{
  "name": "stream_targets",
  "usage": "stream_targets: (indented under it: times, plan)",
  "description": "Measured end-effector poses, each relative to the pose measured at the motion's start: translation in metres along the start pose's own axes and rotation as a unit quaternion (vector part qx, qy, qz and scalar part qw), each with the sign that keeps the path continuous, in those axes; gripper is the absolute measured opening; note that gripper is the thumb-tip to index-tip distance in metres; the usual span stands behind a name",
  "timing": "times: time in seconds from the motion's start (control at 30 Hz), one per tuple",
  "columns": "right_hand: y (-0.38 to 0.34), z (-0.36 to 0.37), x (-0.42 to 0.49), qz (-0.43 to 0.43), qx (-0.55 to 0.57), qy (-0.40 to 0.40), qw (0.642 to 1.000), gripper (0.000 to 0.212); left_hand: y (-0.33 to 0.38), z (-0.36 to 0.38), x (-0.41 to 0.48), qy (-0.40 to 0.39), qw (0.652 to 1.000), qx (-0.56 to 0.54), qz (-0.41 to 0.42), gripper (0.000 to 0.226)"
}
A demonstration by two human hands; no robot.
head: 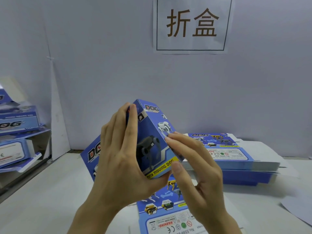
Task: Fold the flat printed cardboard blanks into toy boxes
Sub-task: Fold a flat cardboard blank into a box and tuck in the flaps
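You've got the box [152, 142] up off the desk [55, 188], held btwn both hands right in front of you, squared into a tube w/ the grey-dog face toward you. Your left grip [121, 157] lies flat along its left side, fingers straight and pointing up, thumb hooked under the low front edge by the yellow strip, so it looks to be carrying the weight. Your right grip [194, 168] is half closed: fingertips on the white-dog face just past the corner, thumb pad on the front face, pinching that corner crease. What the next move turns on: the box's long axis runs from the low end by your thumbs up and away to the top corner, leaning left, so the low end is nearest you and the far end points at the wall. Can't tell if either end's flaps are tucked, as your hands hide the low one. Prob the right grip is the one to free for flaps, since the left has the fuller hold. A loose blank [168, 215] lies flat under your hands, the stack of blanks [236, 159] sits near on the right, finished boxes [16, 125] well off left
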State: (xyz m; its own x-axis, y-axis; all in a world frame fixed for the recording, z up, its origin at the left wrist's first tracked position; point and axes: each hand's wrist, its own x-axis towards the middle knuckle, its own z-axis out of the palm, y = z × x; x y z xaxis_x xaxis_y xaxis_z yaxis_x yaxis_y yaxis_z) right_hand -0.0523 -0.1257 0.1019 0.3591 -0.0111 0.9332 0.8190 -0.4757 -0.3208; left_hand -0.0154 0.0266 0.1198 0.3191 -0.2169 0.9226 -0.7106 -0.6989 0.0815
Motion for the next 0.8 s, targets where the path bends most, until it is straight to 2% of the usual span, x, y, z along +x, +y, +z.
stream_targets:
  times: [0.13,0.27,0.4,0.5,0.63,0.73,0.8]
  plan:
    - [-0.002,0.004,-0.001,0.057,-0.014,-0.034,0.998,0.05,-0.001,0.003,-0.001,-0.015,0.999,0.014,0.034,0.104]
    - [-0.005,0.007,-0.002,0.056,-0.023,-0.027,0.998,0.045,0.0,0.005,-0.003,-0.01,0.999,0.019,0.043,0.104]
    - [-0.011,0.003,0.001,0.065,-0.026,-0.033,0.997,0.044,-0.003,0.004,-0.003,-0.026,0.999,-0.02,0.042,0.109]
    - [-0.014,-0.005,0.006,0.151,0.063,-0.045,0.986,0.045,-0.009,0.005,-0.006,-0.082,0.992,-0.046,0.079,0.117]
    - [-0.001,-0.01,0.01,0.312,0.15,-0.069,0.936,0.074,-0.014,0.017,-0.012,-0.168,0.979,-0.056,0.1,0.114]
    - [0.003,-0.016,0.014,0.332,0.169,0.034,0.928,0.091,-0.019,0.028,-0.015,-0.176,0.983,-0.048,0.022,0.111]
    - [0.007,-0.017,0.013,0.313,0.138,0.116,0.932,0.101,-0.02,0.032,-0.015,-0.155,0.975,-0.1,-0.124,0.112]
